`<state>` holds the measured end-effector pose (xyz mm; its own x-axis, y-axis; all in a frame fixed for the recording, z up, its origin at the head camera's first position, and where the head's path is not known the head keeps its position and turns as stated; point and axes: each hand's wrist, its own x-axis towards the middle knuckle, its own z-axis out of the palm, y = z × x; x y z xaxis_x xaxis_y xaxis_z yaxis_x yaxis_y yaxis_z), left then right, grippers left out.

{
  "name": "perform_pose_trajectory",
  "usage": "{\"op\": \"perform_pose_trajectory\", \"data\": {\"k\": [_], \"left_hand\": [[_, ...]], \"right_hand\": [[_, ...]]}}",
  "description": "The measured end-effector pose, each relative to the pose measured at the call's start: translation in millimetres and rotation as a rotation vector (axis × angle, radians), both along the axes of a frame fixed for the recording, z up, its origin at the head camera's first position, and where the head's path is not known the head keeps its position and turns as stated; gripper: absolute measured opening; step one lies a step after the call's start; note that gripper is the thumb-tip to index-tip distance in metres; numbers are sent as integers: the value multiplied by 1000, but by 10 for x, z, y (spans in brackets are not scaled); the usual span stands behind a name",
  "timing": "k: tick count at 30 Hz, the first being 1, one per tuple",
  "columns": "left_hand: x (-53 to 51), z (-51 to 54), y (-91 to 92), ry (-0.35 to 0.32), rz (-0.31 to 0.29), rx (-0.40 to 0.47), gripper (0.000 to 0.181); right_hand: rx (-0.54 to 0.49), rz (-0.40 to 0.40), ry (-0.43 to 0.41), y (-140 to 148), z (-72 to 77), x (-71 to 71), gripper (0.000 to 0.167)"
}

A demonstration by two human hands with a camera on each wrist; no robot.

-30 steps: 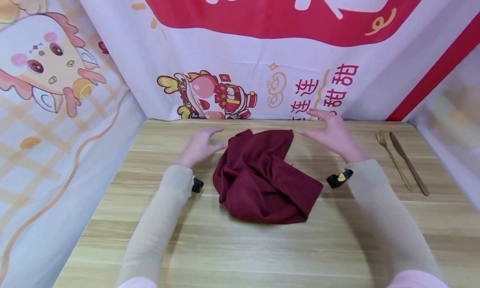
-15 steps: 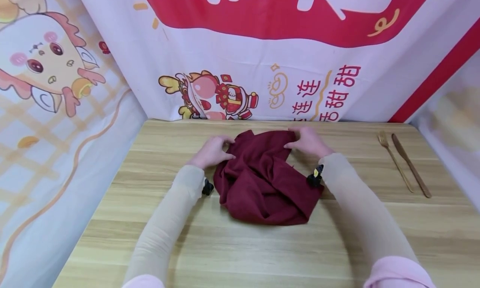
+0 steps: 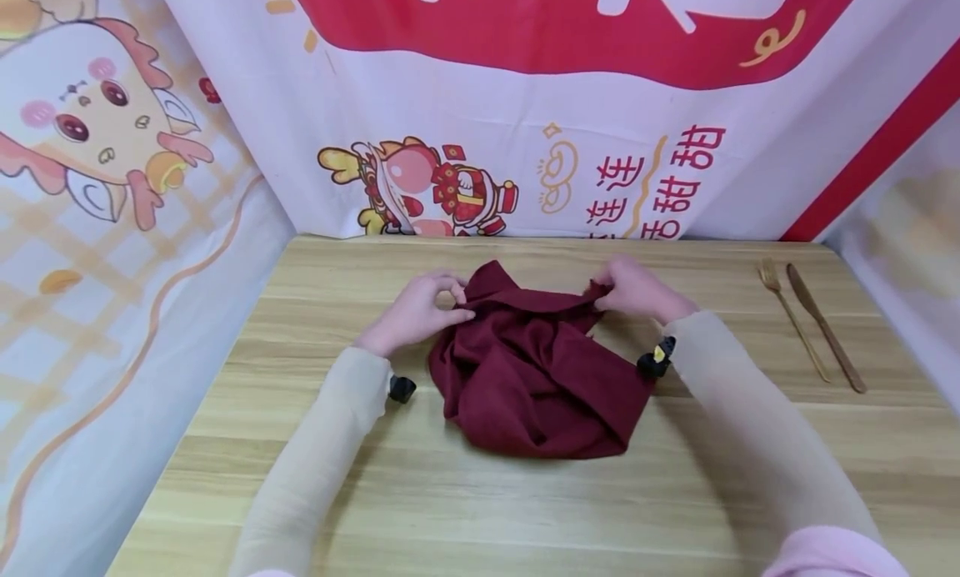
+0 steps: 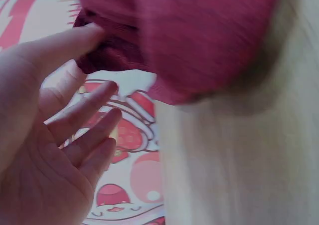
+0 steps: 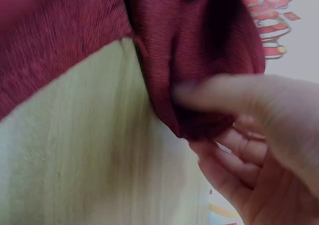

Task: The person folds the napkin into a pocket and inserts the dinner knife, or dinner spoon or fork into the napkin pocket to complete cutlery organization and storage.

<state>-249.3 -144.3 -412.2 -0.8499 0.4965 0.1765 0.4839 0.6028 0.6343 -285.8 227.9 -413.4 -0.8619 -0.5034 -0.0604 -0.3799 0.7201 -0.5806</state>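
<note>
A crumpled dark red cloth napkin [image 3: 525,377] lies in the middle of the wooden table, its far edge lifted between both hands. The left hand [image 3: 416,310] pinches the cloth's upper left edge. In the left wrist view, that hand's thumb presses on the napkin [image 4: 209,35] while the other fingers spread below it. At the upper right corner the right hand [image 3: 633,289] grips the fabric. The right wrist view has its thumb over the napkin [image 5: 214,50] and the fingers beneath.
To the right, a gold fork [image 3: 795,318] and a brown-gold knife [image 3: 825,327] lie side by side on the wooden table [image 3: 450,519]. Behind the table hangs a printed white and red cloth backdrop [image 3: 525,110]; another printed cloth [image 3: 97,252] covers the left side.
Both hands came inward to the napkin and took hold of its far edge. That edge is now raised and drawn taut between them; the right corner has shifted slightly right.
</note>
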Motion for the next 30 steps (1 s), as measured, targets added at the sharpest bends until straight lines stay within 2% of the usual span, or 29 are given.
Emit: {"op": "perform_pose_trajectory", "data": {"k": [3, 6, 9, 13, 15, 17, 21, 24, 26, 30], "left_hand": [[72, 107, 14, -24, 4, 126, 20], [113, 200, 66, -22, 1, 249, 19], [131, 249, 147, 0, -31, 304, 21], [151, 285, 271, 70, -125, 260, 32], [152, 296, 323, 97, -172, 243, 35], [153, 309, 354, 102, -189, 227, 37], [143, 300, 385, 50, -188, 224, 32], [111, 248, 386, -2, -171, 179, 24], [69, 185, 371, -7, -148, 108, 25], [-36, 24, 285, 12, -80, -97, 29]], "right_hand": [[-121, -59, -14, 76, 91, 90, 17], [-247, -180, -20, 173, 271, 176, 34], [-327, -263, -6, 290, 478, 260, 37], [-351, -305, -10, 458, 689, 367, 32], [-351, -322, -26, 554, 740, 400, 34], [-359, -348, -46, 662, 756, 414, 37], [-391, -407, -110, 869, 732, 423, 45], [-425, -452, -149, 995, 710, 429, 50], [-442, -476, -156, 1063, 695, 438, 52], [-456, -500, -151, 1165, 649, 463, 54]]}}
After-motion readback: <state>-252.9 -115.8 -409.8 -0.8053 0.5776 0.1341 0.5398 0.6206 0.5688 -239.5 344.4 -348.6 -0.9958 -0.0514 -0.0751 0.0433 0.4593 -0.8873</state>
